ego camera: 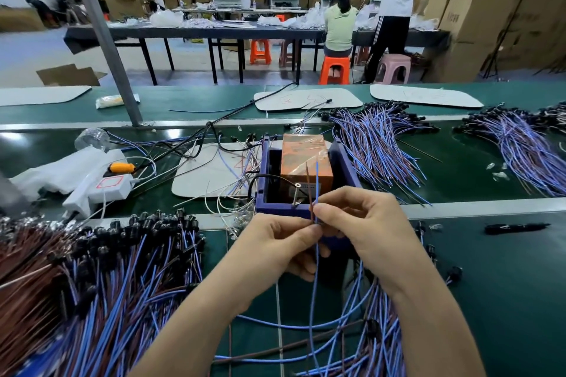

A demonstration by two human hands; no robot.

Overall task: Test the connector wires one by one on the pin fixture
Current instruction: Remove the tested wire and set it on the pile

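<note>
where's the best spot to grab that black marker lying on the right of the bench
Take the black marker around the middle of its barrel, coming from above with thumb and fingers across its width. It lies flat, running left to right on the green mat, clear of the wires, so both long sides look free.

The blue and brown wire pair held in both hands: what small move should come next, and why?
Probably tip the thin blue and brown wire pair down, so its two free ends meet the metal pins at the near edge of the dark blue box fixture. The left hand and right hand both pinch the pair, and its ends point up, apart from the pins.
</note>
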